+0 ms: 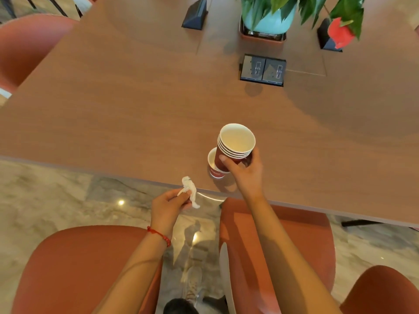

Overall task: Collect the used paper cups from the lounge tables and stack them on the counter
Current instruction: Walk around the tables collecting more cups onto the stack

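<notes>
My right hand [243,172] grips stacked cups [234,143] over the bench's last cup [214,165]; left hand [169,203] pinches a tissue [190,191]. Next: nest it.

Cup stack [234,146] above single cup [214,168], near table [113,109] edge.

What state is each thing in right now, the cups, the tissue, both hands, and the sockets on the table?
Stack of cups: nested, tilted, gripped by the right hand, top cup looks empty.
Single cup: upright on the table, partly behind the stack.
Tissue: crumpled, pinched in the left hand.
Right hand: fingers curled round the stack.
Left hand: off the table edge, gripping the tissue.
Socket panel: raised open, nothing plugged in.
</notes>
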`<state>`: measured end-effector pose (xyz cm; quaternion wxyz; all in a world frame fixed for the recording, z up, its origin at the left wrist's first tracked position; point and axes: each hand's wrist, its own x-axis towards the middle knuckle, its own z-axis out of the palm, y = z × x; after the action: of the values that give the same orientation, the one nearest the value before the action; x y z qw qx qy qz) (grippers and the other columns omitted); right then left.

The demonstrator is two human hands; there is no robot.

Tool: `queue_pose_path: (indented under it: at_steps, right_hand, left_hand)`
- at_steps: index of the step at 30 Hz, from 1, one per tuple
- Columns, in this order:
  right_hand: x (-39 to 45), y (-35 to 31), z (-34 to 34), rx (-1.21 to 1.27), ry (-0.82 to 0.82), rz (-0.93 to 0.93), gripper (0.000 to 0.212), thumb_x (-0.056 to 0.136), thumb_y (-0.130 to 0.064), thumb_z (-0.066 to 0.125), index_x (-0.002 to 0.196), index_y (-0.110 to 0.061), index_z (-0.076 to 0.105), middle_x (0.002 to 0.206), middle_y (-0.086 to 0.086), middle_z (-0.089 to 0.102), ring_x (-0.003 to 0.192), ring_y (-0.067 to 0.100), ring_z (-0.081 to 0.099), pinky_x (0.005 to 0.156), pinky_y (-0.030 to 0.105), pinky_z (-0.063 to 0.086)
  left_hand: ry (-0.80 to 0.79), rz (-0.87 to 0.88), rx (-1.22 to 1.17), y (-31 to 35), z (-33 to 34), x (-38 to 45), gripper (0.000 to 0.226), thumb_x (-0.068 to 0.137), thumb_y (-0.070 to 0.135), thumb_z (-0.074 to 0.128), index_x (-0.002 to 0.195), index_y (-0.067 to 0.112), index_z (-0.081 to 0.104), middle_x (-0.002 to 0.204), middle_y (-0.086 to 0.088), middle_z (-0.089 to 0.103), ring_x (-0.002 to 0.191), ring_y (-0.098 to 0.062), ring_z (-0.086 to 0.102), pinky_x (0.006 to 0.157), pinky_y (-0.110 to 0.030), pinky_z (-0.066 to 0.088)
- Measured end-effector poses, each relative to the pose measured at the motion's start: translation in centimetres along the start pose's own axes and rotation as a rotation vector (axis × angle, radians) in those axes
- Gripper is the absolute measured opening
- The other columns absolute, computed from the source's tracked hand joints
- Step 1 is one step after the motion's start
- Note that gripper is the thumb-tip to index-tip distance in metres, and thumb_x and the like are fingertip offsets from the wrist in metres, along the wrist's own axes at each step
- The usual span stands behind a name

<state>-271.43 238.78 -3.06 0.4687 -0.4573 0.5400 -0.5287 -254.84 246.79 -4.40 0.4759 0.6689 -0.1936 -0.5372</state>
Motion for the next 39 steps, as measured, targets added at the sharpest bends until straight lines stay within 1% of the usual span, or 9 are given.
queue_pose_path:
  at_steps: [7,16,20,22,24,27,30,35,39]
  right_hand:
    - [1.4,2.0,1.3,-0.046,-0.025,0.009,0.06,0.07,0.0,0.078,0.118,-0.02,0.046,0.107,-0.015,0.055,0.091,-0.02,0.055,0.067,0.001,0.044]
    - [1.3,5.4,1.2,-0.033,-0.031,0.09,0.063,0.07,0.005,0.076,0.116,-0.024,0.045,0.105,-0.017,0.055,0.091,-0.018,0.055,0.064,0.004,0.045]
    - [1.2,7.0,1.0,-0.026,-0.052,0.171,0.07,0.066,-0.002,0.081,0.115,-0.037,0.046,0.108,-0.018,0.054,0.096,-0.011,0.056,0.064,0.016,0.054]
    - [1.2,7.4,1.3,-0.012,-0.054,0.217,0.073,0.06,-0.013,0.084,0.111,-0.05,0.047,0.11,-0.02,0.056,0.105,0.001,0.057,0.069,0.036,0.059]
    - [1.3,7.5,1.6,-0.014,-0.036,0.221,0.072,0.057,-0.02,0.084,0.11,-0.053,0.048,0.116,-0.01,0.057,0.111,0.016,0.056,0.078,0.052,0.056]
    - [1.5,7.7,1.8,0.015,-0.019,0.211,0.069,0.058,-0.017,0.083,0.109,-0.051,0.05,0.119,0.001,0.057,0.113,0.027,0.056,0.082,0.058,0.051]
    - [1.0,7.2,1.2,0.034,-0.007,0.209,0.065,0.058,-0.018,0.082,0.106,-0.05,0.052,0.111,-0.009,0.061,0.108,0.017,0.06,0.081,0.052,0.055]
    - [-1.1,5.7,-1.6,0.059,0.067,0.204,0.06,0.068,0.005,0.077,0.108,-0.032,0.051,0.103,-0.01,0.062,0.087,-0.007,0.063,0.062,0.013,0.052]
    - [-3.7,4.0,-4.4,-0.02,0.197,0.206,0.059,0.07,-0.002,0.079,0.106,-0.038,0.05,0.107,-0.013,0.062,0.097,-0.006,0.06,0.078,0.016,0.05]
  left_hand:
    - [0.003,-0.038,-0.02,-0.3,-0.4,1.4,0.031,0.081,0.005,0.066,0.058,0.024,0.075,0.058,0.002,0.071,0.059,-0.006,0.067,0.071,-0.029,0.058]
    - [0.036,-0.112,-0.02,-1.4,-0.6,2.1,0.013,0.08,0.004,0.066,0.073,0.014,0.071,0.061,0.0,0.072,0.059,-0.009,0.068,0.07,-0.025,0.057]
    - [0.042,-0.128,-0.021,-1.6,-0.2,2.4,0.012,0.08,0.003,0.066,0.075,0.013,0.071,0.06,0.0,0.071,0.058,-0.008,0.067,0.068,-0.023,0.056]
    - [0.043,-0.134,-0.026,-1.7,0.1,2.5,0.012,0.08,0.002,0.066,0.076,0.012,0.07,0.059,0.001,0.071,0.057,-0.008,0.067,0.065,-0.021,0.057]
    - [0.041,-0.137,-0.029,-1.7,0.3,2.6,0.012,0.081,0.001,0.065,0.076,0.012,0.07,0.058,0.001,0.071,0.056,-0.008,0.067,0.063,-0.02,0.057]
    - [0.046,-0.146,-0.034,-1.6,0.5,2.7,0.013,0.08,0.001,0.065,0.075,0.012,0.07,0.057,0.001,0.071,0.055,-0.007,0.067,0.064,-0.021,0.057]
    - [0.041,-0.149,-0.04,-1.4,0.7,2.8,0.011,0.08,0.002,0.066,0.077,0.011,0.069,0.057,0.002,0.071,0.055,-0.006,0.067,0.065,-0.021,0.057]
    - [-0.039,-0.124,-0.029,-0.5,2.5,2.8,0.006,0.08,0.003,0.066,0.081,0.008,0.069,0.057,0.001,0.07,0.055,-0.006,0.066,0.062,-0.017,0.056]
    - [-0.152,-0.099,0.057,-0.2,4.9,2.2,0.006,0.08,0.007,0.068,0.077,0.011,0.072,0.059,0.001,0.07,0.056,-0.007,0.065,0.062,-0.017,0.055]
